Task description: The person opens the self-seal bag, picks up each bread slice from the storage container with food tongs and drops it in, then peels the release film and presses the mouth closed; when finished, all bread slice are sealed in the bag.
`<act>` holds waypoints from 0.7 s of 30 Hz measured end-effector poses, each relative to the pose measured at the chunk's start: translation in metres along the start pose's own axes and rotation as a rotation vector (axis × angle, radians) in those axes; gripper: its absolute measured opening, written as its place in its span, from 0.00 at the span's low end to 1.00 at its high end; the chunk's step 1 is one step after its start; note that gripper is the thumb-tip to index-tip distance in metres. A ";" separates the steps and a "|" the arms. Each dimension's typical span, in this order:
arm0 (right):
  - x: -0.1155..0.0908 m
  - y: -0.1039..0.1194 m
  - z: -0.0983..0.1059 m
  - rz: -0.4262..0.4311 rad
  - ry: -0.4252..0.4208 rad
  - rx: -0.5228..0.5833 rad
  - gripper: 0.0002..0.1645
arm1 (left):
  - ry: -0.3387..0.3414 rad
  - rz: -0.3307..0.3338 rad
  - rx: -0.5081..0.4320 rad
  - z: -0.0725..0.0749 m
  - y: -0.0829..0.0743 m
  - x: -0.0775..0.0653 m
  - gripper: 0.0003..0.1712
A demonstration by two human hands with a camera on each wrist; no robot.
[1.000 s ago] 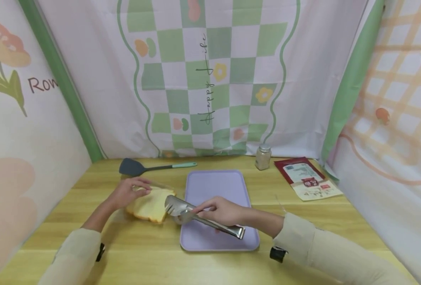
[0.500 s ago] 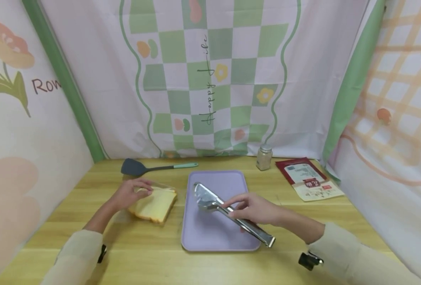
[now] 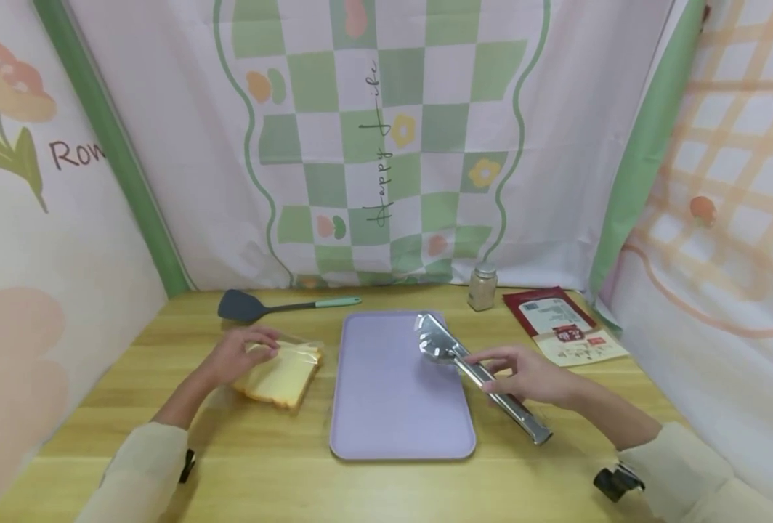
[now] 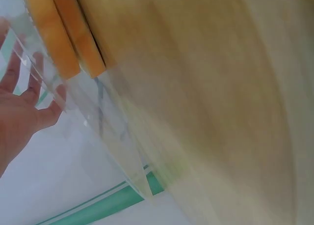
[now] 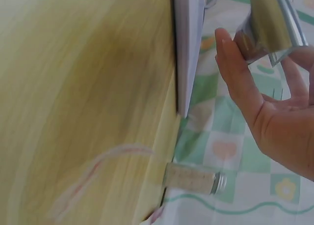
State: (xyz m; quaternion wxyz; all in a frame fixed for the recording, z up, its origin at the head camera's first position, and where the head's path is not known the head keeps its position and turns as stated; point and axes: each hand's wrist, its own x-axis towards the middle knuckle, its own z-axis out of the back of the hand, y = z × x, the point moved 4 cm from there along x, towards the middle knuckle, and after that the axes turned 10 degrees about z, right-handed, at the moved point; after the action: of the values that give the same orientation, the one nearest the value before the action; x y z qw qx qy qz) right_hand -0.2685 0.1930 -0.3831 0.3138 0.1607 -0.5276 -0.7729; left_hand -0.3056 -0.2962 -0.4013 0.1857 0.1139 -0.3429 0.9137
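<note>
Sliced bread [image 3: 280, 376] in a clear plastic bag [image 3: 304, 343] lies left of the lilac tray [image 3: 386, 407]. My left hand [image 3: 241, 354] is at the bread's far left corner. In the left wrist view, the spread fingers of the left hand [image 4: 22, 104] show at the clear film; no firm pinch is visible. My right hand [image 3: 524, 374] grips metal tongs [image 3: 507, 403] between thumb and fingers. Their broad head overlaps the tray's far right corner, and the handle end points toward the near right. Nothing shows between the tong arms.
A dark spatula [image 3: 243, 306] with a mint handle lies at the back left. A small lidded jar [image 3: 482, 287] stands behind the tray to the right. Beyond my right hand is a red and cream food pouch [image 3: 566, 327]. A patterned curtain [image 3: 386, 145] hangs behind the wooden table.
My right hand has carried the tongs rightward, from beside the bread across the tray to its right side. The left hand and the bread have stayed nearly in place.
</note>
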 end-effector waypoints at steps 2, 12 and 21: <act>-0.002 -0.005 0.005 0.000 0.016 0.000 0.31 | 0.003 0.007 -0.011 0.000 0.000 0.000 0.04; -0.012 -0.015 0.032 0.082 -0.077 -0.184 0.34 | 0.029 0.013 -0.025 -0.002 0.002 0.001 0.04; -0.018 -0.019 0.045 0.190 -0.081 -0.446 0.31 | 0.056 0.028 0.014 0.000 -0.001 0.002 0.04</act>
State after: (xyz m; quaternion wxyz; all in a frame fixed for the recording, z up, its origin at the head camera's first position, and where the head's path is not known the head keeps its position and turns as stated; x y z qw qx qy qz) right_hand -0.2873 0.2417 -0.3848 0.3914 0.0063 -0.3687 -0.8431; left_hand -0.3072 -0.2953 -0.4003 0.1816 0.0847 -0.3330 0.9214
